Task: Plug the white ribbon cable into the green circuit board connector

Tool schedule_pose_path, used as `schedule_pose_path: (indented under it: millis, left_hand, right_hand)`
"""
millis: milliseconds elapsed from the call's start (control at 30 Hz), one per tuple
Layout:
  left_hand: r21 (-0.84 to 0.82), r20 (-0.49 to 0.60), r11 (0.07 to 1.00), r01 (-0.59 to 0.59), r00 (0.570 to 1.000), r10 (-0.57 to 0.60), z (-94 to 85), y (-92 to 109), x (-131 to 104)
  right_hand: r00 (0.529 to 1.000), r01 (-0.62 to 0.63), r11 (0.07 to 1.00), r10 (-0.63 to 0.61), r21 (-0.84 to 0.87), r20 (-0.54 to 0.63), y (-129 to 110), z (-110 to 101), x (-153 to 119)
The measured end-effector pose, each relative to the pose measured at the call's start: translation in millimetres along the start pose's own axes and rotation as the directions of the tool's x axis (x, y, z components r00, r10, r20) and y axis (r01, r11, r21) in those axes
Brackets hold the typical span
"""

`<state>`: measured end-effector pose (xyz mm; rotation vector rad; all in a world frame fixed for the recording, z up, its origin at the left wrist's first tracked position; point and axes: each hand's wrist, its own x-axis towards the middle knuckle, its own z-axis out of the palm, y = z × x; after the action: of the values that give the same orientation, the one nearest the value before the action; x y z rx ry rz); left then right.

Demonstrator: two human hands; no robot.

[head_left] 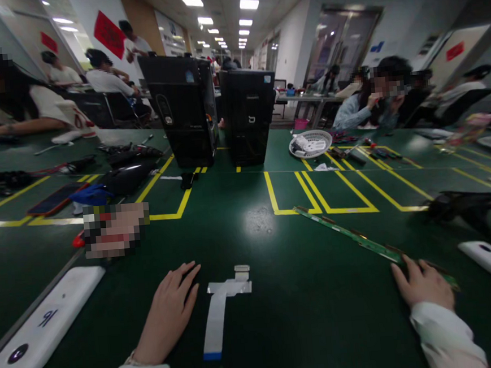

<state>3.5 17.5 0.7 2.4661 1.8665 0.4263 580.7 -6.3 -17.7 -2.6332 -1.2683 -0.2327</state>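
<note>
On the green tabletop lies a white flat ribbon cable (217, 321) with a blue end and a connector at its far end. Just left of it my left hand (170, 309) rests palm down, fingers stretched out, not touching the cable. To the right a long, narrow green circuit board (347, 232) lies at a slant. My right hand (426, 286) is over the near end of this board, its fingers spread and touching it. Part of the board is hidden under that hand.
Two black computer towers (182, 109) stand at the back centre. A white basket (310, 143) with small parts is right of them. White devices (47, 318) lie at both sides. Tools and a dark pouch (128, 177) are at left. People sit around the table.
</note>
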Motion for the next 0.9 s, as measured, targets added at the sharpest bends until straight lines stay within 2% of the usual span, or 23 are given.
schedule_pose_path:
  millis: [267, 467, 567, 700, 900]
  left_hand:
    - [-0.007, -0.005, 1.000, 0.001, 1.000, -0.001, -7.0, 7, 1]
    - [-0.007, 0.006, 1.000, 0.019, 1.000, -0.019, -9.8, 10, 0]
    - [-0.018, 0.007, 1.000, 0.017, 1.000, -0.016, -10.5, 10, 0]
    - [-0.026, -0.004, 1.000, 0.005, 1.000, -0.006, -10.4, 11, 0]
    - [-0.014, -0.007, 1.000, 0.008, 1.000, -0.008, -9.8, 11, 1]
  right_hand:
    - [0.976, 0.212, 0.977, -0.211, -0.010, 0.055, 1, -1, 5]
    - [0.922, 0.387, 0.922, -0.386, -0.018, 0.024, -33, -9, -13]
    - [0.848, 0.531, 0.847, -0.530, 0.015, -0.011, -59, -11, -24]
    - [0.704, 0.710, 0.700, -0.709, 0.082, -0.046, -97, -17, -37]
    - [0.536, 0.838, 0.519, -0.841, 0.168, -0.072, -157, -24, -54]
